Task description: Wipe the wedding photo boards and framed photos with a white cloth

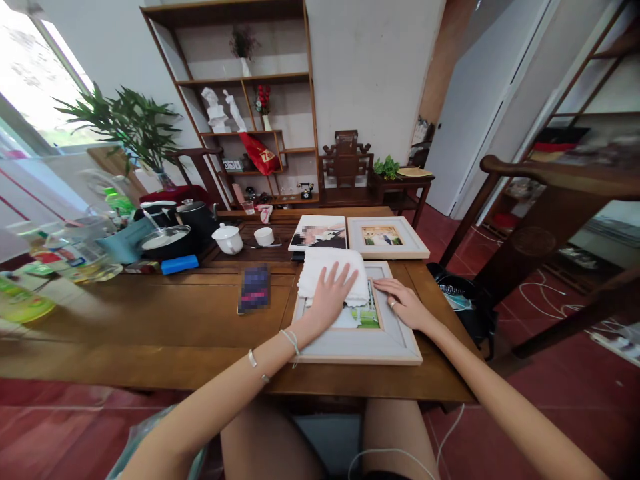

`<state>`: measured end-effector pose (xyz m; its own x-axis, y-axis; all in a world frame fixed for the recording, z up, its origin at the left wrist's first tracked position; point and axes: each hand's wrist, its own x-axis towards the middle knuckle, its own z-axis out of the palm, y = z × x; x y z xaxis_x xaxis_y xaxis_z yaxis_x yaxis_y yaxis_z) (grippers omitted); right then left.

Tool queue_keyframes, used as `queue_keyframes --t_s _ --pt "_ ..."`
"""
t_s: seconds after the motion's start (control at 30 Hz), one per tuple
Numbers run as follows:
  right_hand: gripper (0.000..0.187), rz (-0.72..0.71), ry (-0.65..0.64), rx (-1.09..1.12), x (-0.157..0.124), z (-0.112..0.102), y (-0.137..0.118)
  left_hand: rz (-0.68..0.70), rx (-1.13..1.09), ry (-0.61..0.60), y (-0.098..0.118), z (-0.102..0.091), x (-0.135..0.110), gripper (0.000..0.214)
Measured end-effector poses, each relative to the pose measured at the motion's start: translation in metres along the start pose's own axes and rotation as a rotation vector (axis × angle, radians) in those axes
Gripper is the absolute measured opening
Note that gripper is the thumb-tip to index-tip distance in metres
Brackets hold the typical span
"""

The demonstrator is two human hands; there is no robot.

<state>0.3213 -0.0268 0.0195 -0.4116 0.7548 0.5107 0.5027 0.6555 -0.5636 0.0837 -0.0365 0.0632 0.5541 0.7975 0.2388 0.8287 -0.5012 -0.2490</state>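
A picture frame [350, 349] with a pale wooden border lies flat near the table's front edge. On its upper left part rests a folded white cloth [311, 275], and my left hand [333, 292] presses on it with fingers spread. The cloth covers much of the photo [367, 317], leaving some green and white showing below. My right hand [403, 301], a ring on one finger, lies on the right side of the frame with its fingers stretched out. Behind the cloth are a photo panel [320, 233] and a second framed picture [420, 245].
A phone-like dark object [254, 288], blurred out, lies left of the frame. Farther left stand a white lidded teapot [228, 239], a white cup [264, 236], a blue box [179, 265], a black kettle [196, 220] and several bottles. A wooden chair [530, 247] is at the right.
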Motion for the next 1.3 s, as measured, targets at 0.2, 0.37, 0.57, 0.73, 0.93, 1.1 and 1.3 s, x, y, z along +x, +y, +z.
queue_keyframes --t_s 0.2,0.37,0.57,0.73,0.93,1.1,1.3 --pt "0.045 0.016 -0.001 0.011 0.0 0.0 0.0 -0.004 -0.068 -0.15 0.011 -0.015 -0.002 0.071" --pt "0.05 0.025 0.004 0.003 -0.001 0.001 -0.001 0.104 -0.139 -0.394 0.028 -0.071 -0.041 0.071" --pt "0.052 0.052 0.013 0.014 -0.002 0.001 -0.002 0.166 -0.15 -0.419 0.043 -0.098 -0.087 0.071" --pt "0.053 0.031 0.02 0.016 -0.002 0.002 0.0 -0.007 -0.002 -0.293 0.026 -0.057 -0.074 0.063" --pt "0.054 0.021 -0.003 -0.005 -0.002 0.001 0.001 -0.082 0.056 -0.099 -0.024 -0.013 -0.034 0.073" --pt "0.054 0.015 -0.01 -0.006 -0.001 0.0 0.002 -0.124 0.066 -0.034 -0.047 -0.004 -0.014 0.069" --pt "0.052 0.026 0.0 0.005 0.0 0.0 0.002 -0.068 0.074 -0.174 -0.033 -0.021 -0.026 0.065"
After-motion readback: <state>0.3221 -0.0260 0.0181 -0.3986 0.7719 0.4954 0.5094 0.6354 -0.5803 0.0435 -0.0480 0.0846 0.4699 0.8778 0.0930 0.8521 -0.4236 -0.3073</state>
